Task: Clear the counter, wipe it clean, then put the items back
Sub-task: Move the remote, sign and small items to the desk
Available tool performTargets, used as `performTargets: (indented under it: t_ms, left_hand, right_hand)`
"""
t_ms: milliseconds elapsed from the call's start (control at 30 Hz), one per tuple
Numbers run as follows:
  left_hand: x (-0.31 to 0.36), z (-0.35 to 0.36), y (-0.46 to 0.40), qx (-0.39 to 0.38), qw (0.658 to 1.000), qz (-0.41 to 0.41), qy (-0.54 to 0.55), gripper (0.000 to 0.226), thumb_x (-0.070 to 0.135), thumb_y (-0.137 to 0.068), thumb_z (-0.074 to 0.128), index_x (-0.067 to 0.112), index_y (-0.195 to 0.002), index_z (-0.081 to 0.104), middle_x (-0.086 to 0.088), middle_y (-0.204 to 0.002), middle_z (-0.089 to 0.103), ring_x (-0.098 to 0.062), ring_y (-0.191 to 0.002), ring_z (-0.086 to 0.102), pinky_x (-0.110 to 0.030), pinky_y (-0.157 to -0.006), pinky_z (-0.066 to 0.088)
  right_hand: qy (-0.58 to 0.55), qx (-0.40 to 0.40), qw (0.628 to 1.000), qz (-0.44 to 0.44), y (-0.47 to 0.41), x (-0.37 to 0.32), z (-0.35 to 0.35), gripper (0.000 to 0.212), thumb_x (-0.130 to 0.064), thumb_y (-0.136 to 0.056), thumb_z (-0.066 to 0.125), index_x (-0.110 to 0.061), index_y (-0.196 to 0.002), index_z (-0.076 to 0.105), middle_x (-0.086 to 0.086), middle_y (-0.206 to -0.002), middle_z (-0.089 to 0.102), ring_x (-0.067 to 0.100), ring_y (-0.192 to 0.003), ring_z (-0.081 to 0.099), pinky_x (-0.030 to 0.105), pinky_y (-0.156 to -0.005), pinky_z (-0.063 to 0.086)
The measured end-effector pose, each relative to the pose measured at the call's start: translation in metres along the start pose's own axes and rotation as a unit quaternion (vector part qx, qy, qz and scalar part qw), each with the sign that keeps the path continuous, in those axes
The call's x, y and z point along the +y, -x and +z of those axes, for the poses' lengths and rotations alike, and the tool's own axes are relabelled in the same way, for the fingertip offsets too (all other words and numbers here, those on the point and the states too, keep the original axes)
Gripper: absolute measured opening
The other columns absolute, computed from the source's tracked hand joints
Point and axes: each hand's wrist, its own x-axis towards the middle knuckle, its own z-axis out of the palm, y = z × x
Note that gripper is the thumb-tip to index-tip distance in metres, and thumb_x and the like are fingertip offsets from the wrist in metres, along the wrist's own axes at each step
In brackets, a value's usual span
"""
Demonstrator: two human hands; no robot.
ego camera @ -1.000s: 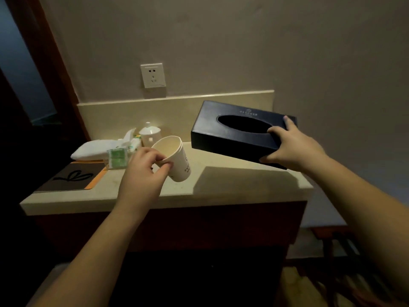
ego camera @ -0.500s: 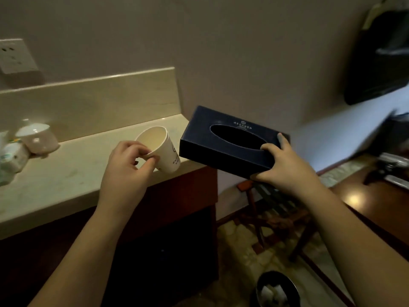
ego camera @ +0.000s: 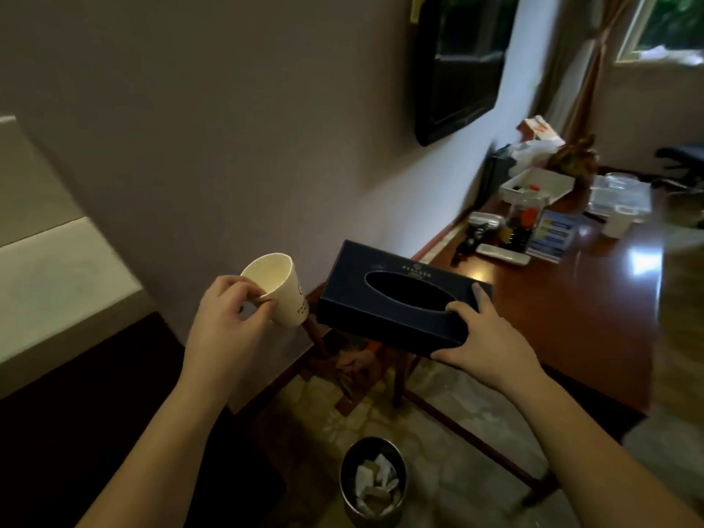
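Observation:
My left hand (ego camera: 224, 329) pinches the rim of a white paper cup (ego camera: 280, 287), which hangs tilted in the air with its mouth toward me. My right hand (ego camera: 484, 337) grips the near right corner of a dark blue tissue box (ego camera: 392, 299) with an oval opening on top. The box is held level in the air beside the cup. Both are off the pale stone counter (ego camera: 57, 283), whose end shows at the far left.
A glossy wooden desk (ego camera: 594, 299) at the right carries a remote, bottles, a card and a white tray. A dark wall-mounted screen (ego camera: 457, 62) hangs above. A round bin (ego camera: 373, 482) with crumpled paper stands on the floor below. A wooden folding stand sits under the box.
My view has swung right, away from the counter toward the desk. Both hands have carried the cup and the tissue box along, off the counter's end.

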Motion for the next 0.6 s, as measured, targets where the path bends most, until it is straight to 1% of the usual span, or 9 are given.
performTargets:
  t_ms: [133, 200, 267, 300, 400, 433, 467, 533, 600]
  left_hand:
    - [0.046, 0.077, -0.018, -0.054, 0.999, 0.000, -0.001, 0.007, 0.018, -0.089, 0.067, 0.022, -0.090, 0.061, 0.010, -0.107, 0.050, -0.009, -0.100, 0.052, -0.013, -0.066, 0.037]
    - [0.070, 0.116, -0.027, -0.083, 0.996, -0.010, 0.000, 0.007, 0.018, -0.090, 0.066, 0.018, -0.096, 0.063, 0.008, -0.112, 0.050, -0.009, -0.101, 0.050, -0.012, -0.067, 0.037]
    - [0.094, 0.156, -0.035, -0.107, 0.994, -0.013, -0.004, 0.013, 0.017, -0.090, 0.066, 0.013, -0.102, 0.065, 0.005, -0.115, 0.051, -0.011, -0.102, 0.051, -0.012, -0.070, 0.040]
    - [0.105, 0.175, -0.039, -0.119, 0.993, -0.013, -0.006, 0.015, 0.017, -0.090, 0.066, 0.012, -0.104, 0.065, 0.004, -0.116, 0.051, -0.012, -0.103, 0.052, -0.014, -0.073, 0.043]
    - [0.139, 0.227, -0.047, -0.151, 0.988, -0.018, -0.005, 0.018, 0.018, -0.091, 0.065, 0.011, -0.108, 0.064, 0.002, -0.120, 0.052, -0.016, -0.100, 0.057, -0.031, -0.082, 0.056]
    - [0.149, 0.243, -0.049, -0.158, 0.987, -0.017, -0.002, 0.019, 0.018, -0.090, 0.066, 0.012, -0.108, 0.064, 0.001, -0.122, 0.052, -0.016, -0.097, 0.058, -0.036, -0.083, 0.058]
    - [0.159, 0.257, -0.051, -0.162, 0.987, -0.014, -0.001, 0.019, 0.018, -0.090, 0.066, 0.011, -0.108, 0.064, 0.001, -0.122, 0.052, -0.015, -0.096, 0.057, -0.037, -0.084, 0.058]
    - [0.177, 0.283, -0.056, -0.167, 0.986, 0.006, -0.007, 0.021, 0.018, -0.090, 0.066, 0.010, -0.110, 0.063, 0.000, -0.123, 0.053, -0.011, -0.096, 0.053, -0.030, -0.087, 0.054]
    - [0.192, 0.305, -0.060, -0.179, 0.984, 0.025, -0.009, 0.020, 0.017, -0.091, 0.065, 0.010, -0.110, 0.063, -0.001, -0.123, 0.053, -0.011, -0.099, 0.052, -0.027, -0.086, 0.050]
  right_hand:
    - [0.000, -0.008, 0.999, 0.048, -0.009, 0.085, -0.009, 0.076, -0.061, -0.073, 0.070, -0.040, -0.136, 0.033, -0.004, -0.160, -0.011, 0.032, -0.117, 0.051, 0.035, -0.085, 0.052]
    - [-0.003, -0.015, 0.997, 0.071, -0.014, 0.127, -0.016, 0.076, -0.060, -0.074, 0.069, -0.040, -0.137, 0.033, -0.004, -0.160, -0.012, 0.032, -0.121, 0.048, 0.036, -0.088, 0.052]
    - [-0.004, -0.021, 0.995, 0.094, -0.018, 0.169, -0.024, 0.077, -0.058, -0.075, 0.070, -0.039, -0.138, 0.032, -0.004, -0.160, -0.013, 0.033, -0.123, 0.047, 0.037, -0.090, 0.052]
    - [-0.002, -0.021, 0.994, 0.105, -0.019, 0.189, -0.028, 0.077, -0.058, -0.075, 0.070, -0.039, -0.139, 0.032, -0.004, -0.160, -0.013, 0.033, -0.123, 0.046, 0.036, -0.090, 0.052]
    - [0.010, -0.013, 0.991, 0.134, -0.020, 0.244, -0.038, 0.078, -0.059, -0.074, 0.071, -0.038, -0.139, 0.032, -0.003, -0.160, -0.012, 0.032, -0.119, 0.049, 0.035, -0.088, 0.052]
    - [0.012, -0.010, 0.990, 0.142, -0.020, 0.260, -0.041, 0.078, -0.059, -0.073, 0.071, -0.038, -0.138, 0.032, -0.002, -0.160, -0.011, 0.032, -0.118, 0.050, 0.035, -0.088, 0.052]
    - [0.011, -0.008, 0.988, 0.151, -0.019, 0.276, -0.043, 0.078, -0.058, -0.073, 0.071, -0.038, -0.138, 0.033, -0.002, -0.160, -0.011, 0.032, -0.118, 0.050, 0.036, -0.088, 0.052]
    - [0.006, -0.005, 0.986, 0.165, -0.018, 0.303, -0.049, 0.078, -0.057, -0.073, 0.072, -0.037, -0.138, 0.033, -0.001, -0.160, -0.010, 0.032, -0.119, 0.049, 0.036, -0.089, 0.051]
    - [0.007, -0.006, 0.984, 0.181, -0.018, 0.324, -0.054, 0.079, -0.056, -0.073, 0.072, -0.036, -0.139, 0.033, 0.000, -0.160, -0.011, 0.030, -0.119, 0.050, 0.033, -0.086, 0.051]
